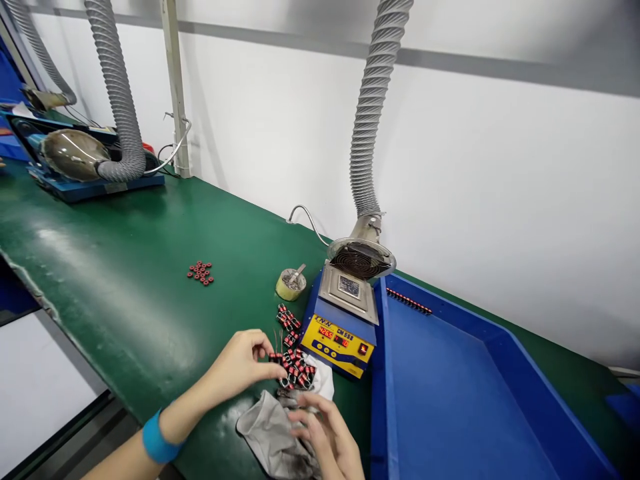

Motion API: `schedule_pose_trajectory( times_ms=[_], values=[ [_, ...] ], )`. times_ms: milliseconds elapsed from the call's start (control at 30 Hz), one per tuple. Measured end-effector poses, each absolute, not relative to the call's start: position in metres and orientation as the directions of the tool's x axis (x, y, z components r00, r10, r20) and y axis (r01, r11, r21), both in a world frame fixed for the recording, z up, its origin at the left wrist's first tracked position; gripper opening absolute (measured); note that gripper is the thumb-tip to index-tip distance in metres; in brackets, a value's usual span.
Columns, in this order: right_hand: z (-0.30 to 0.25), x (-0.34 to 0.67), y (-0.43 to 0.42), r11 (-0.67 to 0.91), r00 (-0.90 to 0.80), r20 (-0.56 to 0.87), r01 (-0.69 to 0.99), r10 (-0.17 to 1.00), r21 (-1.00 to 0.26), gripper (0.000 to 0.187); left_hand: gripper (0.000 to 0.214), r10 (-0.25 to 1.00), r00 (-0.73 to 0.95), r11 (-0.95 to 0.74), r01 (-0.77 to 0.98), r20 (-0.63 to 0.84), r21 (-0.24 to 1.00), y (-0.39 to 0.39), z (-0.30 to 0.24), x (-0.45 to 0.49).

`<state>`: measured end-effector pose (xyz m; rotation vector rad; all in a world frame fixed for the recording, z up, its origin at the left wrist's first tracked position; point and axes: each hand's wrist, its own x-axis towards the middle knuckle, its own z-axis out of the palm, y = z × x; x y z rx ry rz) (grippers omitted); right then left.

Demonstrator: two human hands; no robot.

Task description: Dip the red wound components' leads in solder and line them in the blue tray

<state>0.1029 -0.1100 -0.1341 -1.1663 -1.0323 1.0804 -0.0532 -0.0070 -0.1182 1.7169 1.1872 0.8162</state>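
Note:
My left hand (239, 368), wearing a blue wristband (161, 437), pinches a small red-and-black coil (275, 358) whose thin copper leads point up. Just to its right lies a pile of similar red-and-black coils (299, 370) with wire loops, stretching back along the solder pot (345, 320). My right hand (333, 433) hovers over a grey stained cloth (275, 437), its curved fingers apart and nothing seen in them. Part of that hand is cut off by the bottom edge. White cloth or paper (324, 379) shows beneath the pile.
A fume hood on a ribbed hose (373, 127) hangs behind the pot. Left of it stands a small tub (290, 285) with a metal strip. Red rings (201, 273) lie on the green bench (240, 233). The blue tray (450, 393) at right holds a coil row (409, 301).

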Motion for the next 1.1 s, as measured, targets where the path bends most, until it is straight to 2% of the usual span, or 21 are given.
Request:
schedule_pose_trajectory(
  times_ms=[67, 133, 267, 333, 400, 467, 533, 667, 833, 900, 1000, 1100],
  values=[
    [-0.130, 0.090, -0.100, -0.014, 0.168, -0.076, -0.343, 0.983, -0.939, 0.028, 0.028, 0.950, 0.310, -0.129, 0.264, 0.042, 0.956, -0.032, -0.102, -0.052],
    [-0.124, 0.079, -0.095, -0.049, 0.129, -0.139, -0.533, 0.982, -0.845, 0.025, 0.025, 0.957, 0.287, -0.107, 0.212, 0.043, 0.971, -0.050, -0.092, -0.049],
    [-0.114, 0.071, -0.098, -0.063, 0.125, -0.209, -0.700, 0.970, -0.711, 0.024, 0.021, 0.958, 0.280, -0.080, 0.050, 0.063, 0.996, -0.061, -0.088, -0.041],
    [-0.110, 0.072, -0.101, -0.042, 0.161, -0.221, -0.711, 0.962, -0.702, 0.024, 0.023, 0.945, 0.322, -0.025, -0.085, 0.051, 0.996, -0.058, -0.091, -0.038],
    [-0.108, 0.073, -0.104, -0.015, 0.188, -0.206, -0.702, 0.960, -0.712, 0.022, 0.024, 0.922, 0.385, 0.130, -0.207, -0.041, 0.970, -0.055, -0.094, -0.034],
    [-0.106, 0.072, -0.106, 0.004, 0.206, -0.192, -0.692, 0.959, -0.722, 0.021, 0.027, 0.890, 0.428, 0.296, -0.279, -0.157, 0.914, -0.054, -0.093, -0.029],
    [-0.106, 0.070, -0.107, 0.014, 0.221, -0.189, -0.684, 0.957, -0.729, 0.020, 0.029, 0.882, 0.427, 0.350, -0.315, -0.198, 0.882, -0.053, -0.089, -0.025],
    [-0.108, 0.071, -0.109, -0.006, 0.186, -0.174, -0.667, 0.967, -0.745, 0.019, 0.025, 0.931, 0.349, 0.231, -0.337, -0.106, 0.913, -0.050, -0.073, -0.024],
    [-0.109, 0.076, -0.111, -0.036, 0.144, -0.177, -0.670, 0.974, -0.741, 0.019, 0.020, 0.998, 0.065, 0.019, -0.301, 0.001, 0.953, -0.042, -0.060, -0.041],
    [-0.109, 0.077, -0.110, -0.048, 0.135, -0.190, -0.683, 0.973, -0.729, 0.019, 0.023, 0.993, 0.120, 0.046, -0.270, -0.014, 0.962, -0.041, -0.060, -0.047],
    [-0.107, 0.078, -0.110, -0.051, 0.130, -0.190, -0.685, 0.973, -0.726, 0.018, 0.028, 0.931, 0.358, 0.145, -0.171, -0.075, 0.975, -0.044, -0.063, -0.049],
    [-0.108, 0.078, -0.109, -0.052, 0.124, -0.185, -0.682, 0.975, -0.730, 0.019, 0.019, 0.889, 0.447, 0.202, -0.186, -0.100, 0.962, -0.045, -0.066, -0.043]
  ],
)
